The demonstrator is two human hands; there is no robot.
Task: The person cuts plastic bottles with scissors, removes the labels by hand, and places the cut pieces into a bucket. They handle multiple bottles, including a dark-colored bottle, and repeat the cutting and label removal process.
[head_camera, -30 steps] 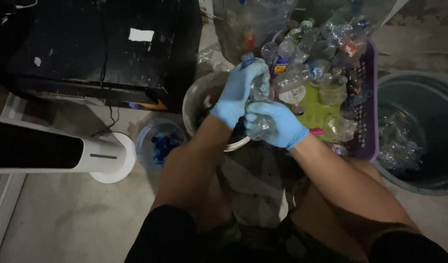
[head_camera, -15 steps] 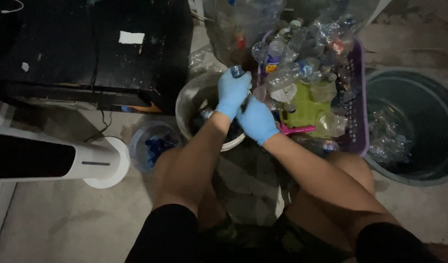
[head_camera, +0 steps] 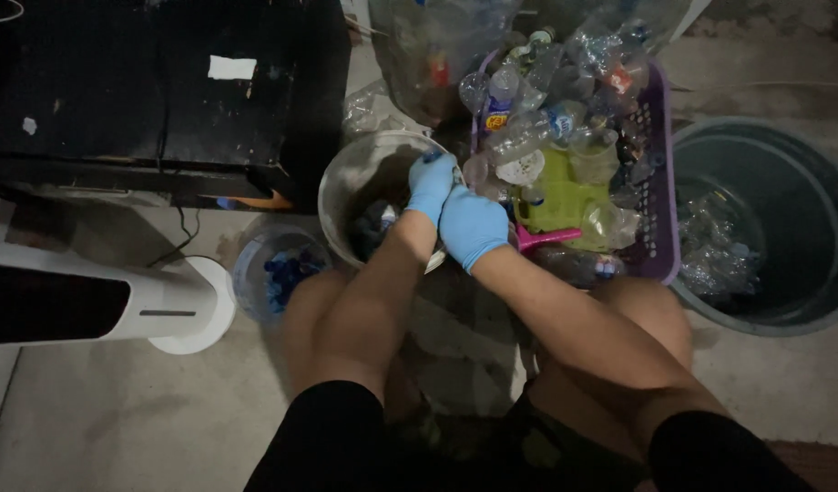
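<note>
Both my hands wear blue gloves and meet over a round metal bowl (head_camera: 342, 187). My left hand (head_camera: 431, 185) is closed around the top end of a clear plastic bottle, with a small blue cap (head_camera: 432, 157) showing at its fingertips. Pressed against it from the right, my right hand (head_camera: 474, 226) wraps the bottle's body. The gloves hide almost all of the bottle; only a pale scrap (head_camera: 434, 262) shows below the right hand. Dark small items lie inside the bowl.
A purple basket (head_camera: 663, 196) heaped with plastic bottles stands right of the bowl. Further right is a grey round bin (head_camera: 802, 210) holding crushed bottles. A small tub of blue caps (head_camera: 282, 269), a white tower appliance (head_camera: 109, 305) and a black cabinet (head_camera: 164, 100) are on the left.
My hands have drawn closer together and lower over the bowl, and the bottle between them is now almost hidden. The view has shifted slightly.
</note>
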